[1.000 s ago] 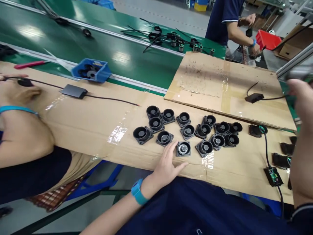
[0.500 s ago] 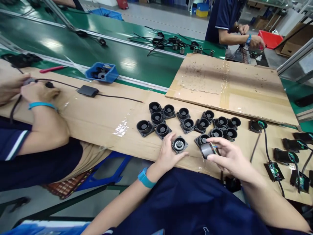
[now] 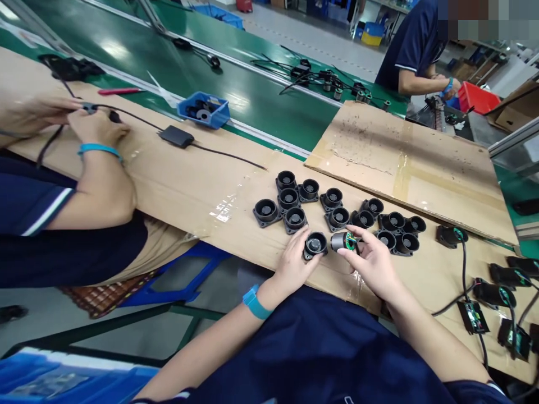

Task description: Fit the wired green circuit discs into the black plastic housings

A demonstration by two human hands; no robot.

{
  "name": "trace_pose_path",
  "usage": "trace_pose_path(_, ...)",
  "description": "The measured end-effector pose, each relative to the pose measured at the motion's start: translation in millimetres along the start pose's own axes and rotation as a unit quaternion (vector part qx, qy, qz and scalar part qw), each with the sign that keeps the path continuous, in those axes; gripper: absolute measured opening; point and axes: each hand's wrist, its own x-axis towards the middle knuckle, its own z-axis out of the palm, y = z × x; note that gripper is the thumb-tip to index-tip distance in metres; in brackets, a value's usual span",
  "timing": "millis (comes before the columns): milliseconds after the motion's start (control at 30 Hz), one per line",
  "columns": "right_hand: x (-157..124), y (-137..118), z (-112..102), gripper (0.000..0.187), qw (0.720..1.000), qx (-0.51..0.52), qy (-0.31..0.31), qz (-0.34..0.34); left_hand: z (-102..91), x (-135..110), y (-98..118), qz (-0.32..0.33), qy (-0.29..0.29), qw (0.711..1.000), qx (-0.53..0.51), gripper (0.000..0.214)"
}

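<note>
A black square-flanged housing (image 3: 315, 245) is being gripped between the thumb and curled fingers of the left hand (image 3: 293, 262), at the near edge of the cardboard sheet (image 3: 177, 191). A small cylindrical motor core (image 3: 342, 241) with coloured wiring is being pinched in the fingertips of the right hand (image 3: 371, 262), just beside the housing; whether they touch cannot be told. Further housings (image 3: 337, 216) are being shown clustered just beyond. The cable of a black adapter box (image 3: 177, 136) is being held by a co-worker's hands (image 3: 99, 128) at the left.
</note>
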Motion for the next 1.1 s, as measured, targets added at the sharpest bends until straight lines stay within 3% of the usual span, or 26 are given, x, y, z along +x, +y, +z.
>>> trace_pose_path(133,1,0,23,0.042,0.972,-0.184,0.044,-0.142,0.5,-2,-3,0.027,0.054,0.998,-0.022,0.051)
trace_pose_path(267,-1,5,44,0.039,0.940,-0.274,0.038,-0.199,2.7,-8,-6,0.037,0.078,0.996,-0.028,0.048)
trace_pose_path(533,5,5,60,0.036,0.926,-0.332,0.021,-0.181,3.5,-10,-7,0.068,0.096,0.993,-0.023,0.043)
trace_pose_path(700,4,6,64,0.051,0.912,-0.383,-0.015,-0.149,3.6,-11,-8,0.068,0.090,0.993,-0.039,0.044)
trace_pose_path(833,4,18,61,0.065,0.909,-0.365,-0.034,-0.199,2.5,-9,-10,0.026,0.093,0.995,-0.036,0.048)
trace_pose_path(933,2,29,57,0.052,0.915,-0.326,-0.057,-0.232,1.1,-10,-9,-0.014,0.060,0.997,-0.035,0.049)
trace_pose_path(1100,3,38,60,0.036,0.927,-0.301,-0.069,-0.214,2.7,-19,-18,-0.062,-0.015,0.997,-0.039,0.054)
